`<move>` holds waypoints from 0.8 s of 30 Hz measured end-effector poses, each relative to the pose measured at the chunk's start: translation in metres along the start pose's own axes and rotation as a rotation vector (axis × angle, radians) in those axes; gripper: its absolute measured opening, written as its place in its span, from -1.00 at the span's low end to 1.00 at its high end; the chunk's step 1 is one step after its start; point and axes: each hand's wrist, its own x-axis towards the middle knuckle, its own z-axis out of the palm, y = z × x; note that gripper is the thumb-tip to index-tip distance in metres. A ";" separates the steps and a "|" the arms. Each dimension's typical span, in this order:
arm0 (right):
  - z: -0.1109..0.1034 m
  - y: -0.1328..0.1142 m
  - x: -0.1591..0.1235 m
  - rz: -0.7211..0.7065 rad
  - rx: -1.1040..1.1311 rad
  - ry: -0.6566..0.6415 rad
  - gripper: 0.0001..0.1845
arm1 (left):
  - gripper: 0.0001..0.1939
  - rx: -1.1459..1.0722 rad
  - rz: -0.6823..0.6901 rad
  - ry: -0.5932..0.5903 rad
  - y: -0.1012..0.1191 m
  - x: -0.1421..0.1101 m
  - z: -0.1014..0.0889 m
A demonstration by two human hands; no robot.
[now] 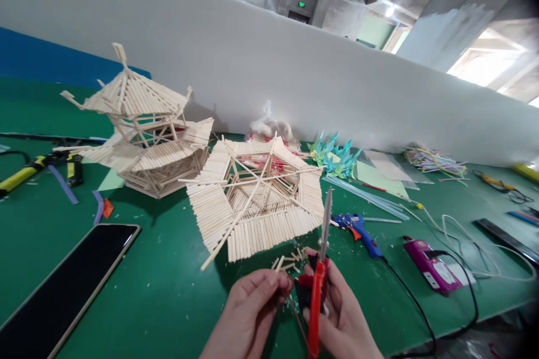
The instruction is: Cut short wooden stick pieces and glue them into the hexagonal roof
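Near center, left hand (252, 300) pinches wooden stick (279, 264) between fingers; right hand (346, 314) grips red-handled scissors (318, 291). Beyond on green table (168, 291): blue glue gun (370, 244) right, slatted stick frame (261, 238) center, tiered stick model (141, 95) far left.

A craft workshop in a bare-concrete building was indicated. On the green-topped workbench (168, 291), a wooden-stick pagoda model (137, 95) and a blue hot-glue gun (370, 242) were laid out; red-handled scissors (319, 286) were held above. Beyond, a concrete column (446, 11) and lit exit sign (301, 4) were seen.
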 end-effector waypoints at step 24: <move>-0.012 -0.017 0.030 -0.111 -0.346 0.091 -0.72 | -0.84 0.239 0.002 -0.017 0.001 -0.011 -0.004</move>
